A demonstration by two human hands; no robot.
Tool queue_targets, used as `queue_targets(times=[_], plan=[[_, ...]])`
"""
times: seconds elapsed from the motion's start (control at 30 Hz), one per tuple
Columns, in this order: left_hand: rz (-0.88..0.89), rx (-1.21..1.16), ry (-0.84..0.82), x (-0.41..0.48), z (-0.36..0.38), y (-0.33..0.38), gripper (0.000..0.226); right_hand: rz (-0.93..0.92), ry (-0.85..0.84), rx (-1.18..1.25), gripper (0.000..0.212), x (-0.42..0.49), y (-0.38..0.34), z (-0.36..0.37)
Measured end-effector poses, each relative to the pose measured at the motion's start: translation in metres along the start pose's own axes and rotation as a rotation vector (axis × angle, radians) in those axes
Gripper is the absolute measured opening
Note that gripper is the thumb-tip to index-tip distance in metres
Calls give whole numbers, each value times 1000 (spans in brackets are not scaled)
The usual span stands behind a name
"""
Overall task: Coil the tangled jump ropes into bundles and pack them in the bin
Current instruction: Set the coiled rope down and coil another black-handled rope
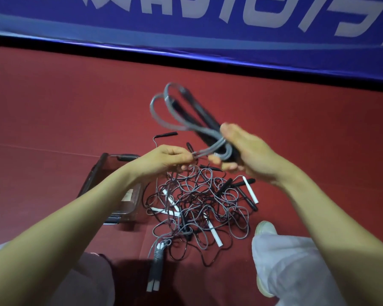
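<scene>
While the right hand curls its grip round the folded grey rope and its black handles, the left hand pinches the strands just to its left, above the tangled pile on the red floor. The rope's far loops fan loose. If either grip slackens, they could spring open and snag in the pile. The bin sits left, partly behind the left forearm, so a blind drop might miss.
</scene>
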State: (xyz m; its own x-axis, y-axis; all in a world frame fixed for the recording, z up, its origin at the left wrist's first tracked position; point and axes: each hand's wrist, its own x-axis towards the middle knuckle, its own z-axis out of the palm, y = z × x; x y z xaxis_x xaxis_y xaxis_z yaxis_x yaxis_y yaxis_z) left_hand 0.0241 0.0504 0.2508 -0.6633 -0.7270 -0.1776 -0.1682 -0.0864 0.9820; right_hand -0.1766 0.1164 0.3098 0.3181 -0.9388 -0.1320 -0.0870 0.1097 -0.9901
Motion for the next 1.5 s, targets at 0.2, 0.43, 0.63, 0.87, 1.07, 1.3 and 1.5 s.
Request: queue_targets(times=[0.2,0.43,0.63,0.87,1.07,1.3,1.5], plan=[[-29,364,-120,-13,-14,25,5,353,-509,-639,28,-8,17,17],[165,736,184,-6,15,26,10,278,-88,-1403,39,15,30,10],[-63,466,175,-4,24,30,33,186,148,-1618,40,19,25,1],[59,-118,231,-9,37,40,21,-93,469,-1561,46,20,20,-1],[225,589,513,-8,37,35,20,-183,561,-1405,44,26,22,-3],[-116,-351,219,-1,24,32,24,-179,442,-884,35,23,16,2],[-42,-308,255,-3,19,27,18,-123,156,-451,24,15,7,1]])
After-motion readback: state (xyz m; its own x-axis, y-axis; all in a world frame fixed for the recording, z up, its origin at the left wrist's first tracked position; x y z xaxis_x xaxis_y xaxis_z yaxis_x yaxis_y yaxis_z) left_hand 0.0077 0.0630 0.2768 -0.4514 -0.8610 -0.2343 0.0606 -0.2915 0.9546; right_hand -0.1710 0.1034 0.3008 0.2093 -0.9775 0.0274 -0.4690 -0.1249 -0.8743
